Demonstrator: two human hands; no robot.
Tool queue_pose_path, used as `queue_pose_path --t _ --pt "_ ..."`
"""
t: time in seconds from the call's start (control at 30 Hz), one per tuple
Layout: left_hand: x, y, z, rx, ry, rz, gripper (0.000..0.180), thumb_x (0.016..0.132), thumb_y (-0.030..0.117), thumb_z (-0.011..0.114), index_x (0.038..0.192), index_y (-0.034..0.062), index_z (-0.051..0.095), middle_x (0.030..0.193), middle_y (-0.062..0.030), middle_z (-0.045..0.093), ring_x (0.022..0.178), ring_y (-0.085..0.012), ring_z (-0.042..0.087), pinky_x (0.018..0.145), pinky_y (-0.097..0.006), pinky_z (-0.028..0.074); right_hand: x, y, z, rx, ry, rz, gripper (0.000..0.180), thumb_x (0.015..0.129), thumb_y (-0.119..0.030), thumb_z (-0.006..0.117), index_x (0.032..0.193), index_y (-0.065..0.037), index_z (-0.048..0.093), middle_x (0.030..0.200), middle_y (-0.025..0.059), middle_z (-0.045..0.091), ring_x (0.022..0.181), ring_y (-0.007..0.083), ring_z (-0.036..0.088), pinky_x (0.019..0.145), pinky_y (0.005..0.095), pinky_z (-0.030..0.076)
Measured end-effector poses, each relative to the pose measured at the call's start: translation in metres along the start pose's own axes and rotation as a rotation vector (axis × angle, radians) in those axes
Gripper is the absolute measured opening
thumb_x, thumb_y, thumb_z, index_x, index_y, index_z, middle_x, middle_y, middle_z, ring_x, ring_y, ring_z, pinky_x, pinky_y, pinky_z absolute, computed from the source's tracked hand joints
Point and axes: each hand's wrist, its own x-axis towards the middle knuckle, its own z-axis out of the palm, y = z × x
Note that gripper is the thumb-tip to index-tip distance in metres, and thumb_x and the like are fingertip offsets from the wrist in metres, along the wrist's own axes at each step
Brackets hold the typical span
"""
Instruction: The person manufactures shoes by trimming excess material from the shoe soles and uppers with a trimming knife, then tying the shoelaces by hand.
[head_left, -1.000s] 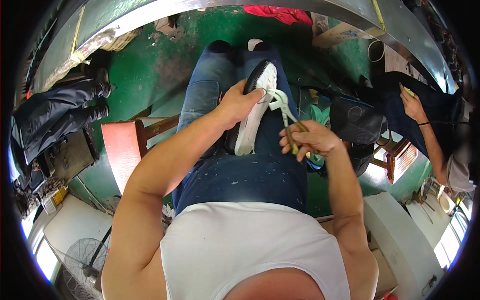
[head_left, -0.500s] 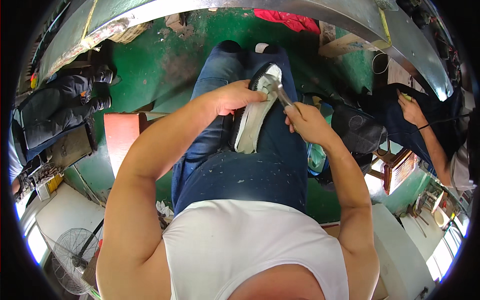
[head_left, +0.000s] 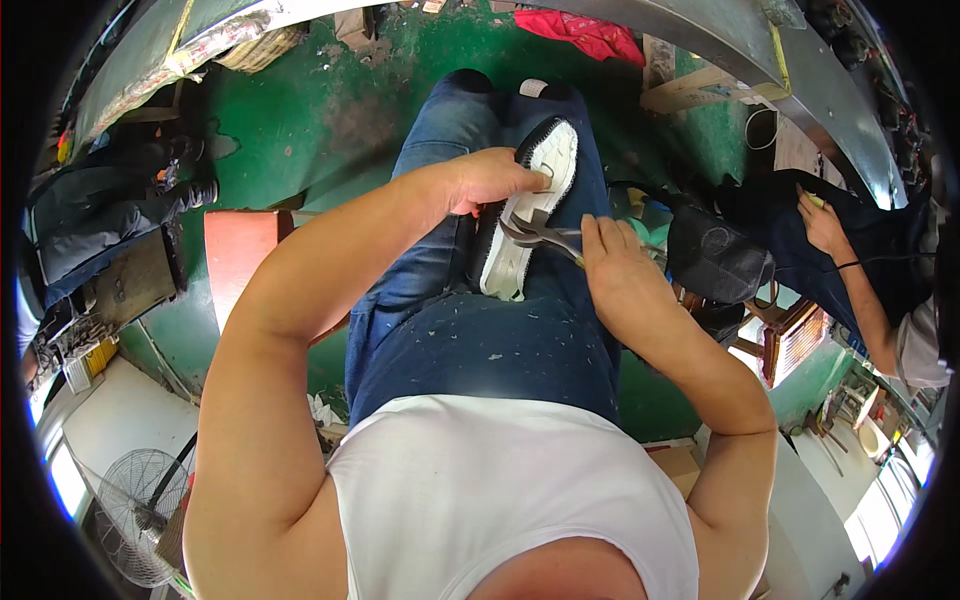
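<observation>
A shoe (head_left: 508, 264) lies bottom-up along my thighs, its toe pointing away from me. Its pale underside is ringed by a dark, stitched-looking edge. My left hand (head_left: 498, 178) grips it from the left near the toe, thumb pressed on the underside. In my right hand (head_left: 622, 265) are metal lasting pincers (head_left: 540, 234), closed in around the handles. Their curved head is over the middle of the underside; whether it touches, I cannot tell. My palm hides the handle ends.
A metal-edged bench (head_left: 690, 45) curves across the far side. To my left stands a reddish box-like block (head_left: 240, 255), with a wire fan (head_left: 145, 515) behind it. A dark bag (head_left: 715, 255) is on my right, near another person's hand (head_left: 825, 225). Red cloth (head_left: 585, 35) lies on the green floor.
The pincers' head has moved from the toe area toward me, to the middle of the shoe. My right hand has shifted nearer and slightly right. My left thumb has slid a little toward the toe.
</observation>
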Motion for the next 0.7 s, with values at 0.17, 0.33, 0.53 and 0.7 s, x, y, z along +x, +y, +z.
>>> queue_pose_path --t 0.17,0.33,0.53,0.7 --pt "0.008 -0.006 0.001 -0.070 -0.007 0.059 0.034 0.093 0.027 0.067 0.119 0.0055 0.065 0.101 -0.0067 0.070 0.081 -0.0185 0.067 0.067 -0.036 0.055 0.022 -0.012 -0.015 -0.177 0.004 0.033 0.052 0.082 -0.004 0.063 0.128 0.015 0.049 0.114 0.0303 0.059 0.109 0.0380 0.062 0.081 0.0398 0.057" --pt "-0.004 -0.006 0.009 -0.013 0.017 0.027 0.042 0.093 0.030 0.069 0.126 0.0068 0.056 0.105 -0.0043 0.068 0.088 -0.0136 0.063 0.073 -0.031 0.051 0.061 -0.007 -0.066 0.080 -0.683 0.018 0.032 0.093 -0.019 0.062 0.108 0.008 0.060 0.086 0.0235 0.067 0.084 0.0421 0.067 0.076 0.0486 0.053" --pt "0.006 -0.033 -0.014 -0.240 -0.039 0.126 0.057 0.094 0.024 0.069 0.140 -0.0002 0.044 0.124 -0.0127 0.061 0.106 -0.0230 0.062 0.088 -0.037 0.051 0.047 0.027 0.004 0.314 -0.293 -0.010 0.022 0.092 -0.020 0.064 0.102 0.000 0.064 0.086 0.0203 0.068 0.085 0.0410 0.066 0.076 0.0484 0.052" --pt "-0.006 -0.019 -0.021 -0.424 -0.220 0.252 0.078 0.092 0.021 0.071 0.154 0.0044 0.026 0.143 -0.0113 0.050 0.130 -0.0219 0.047 0.111 -0.038 0.036 0.033 0.026 0.053 0.694 0.082 0.149 0.026 0.088 -0.024 0.069 0.104 -0.004 0.064 0.090 0.0178 0.067 0.085 0.0398 0.065 0.075 0.0470 0.050"
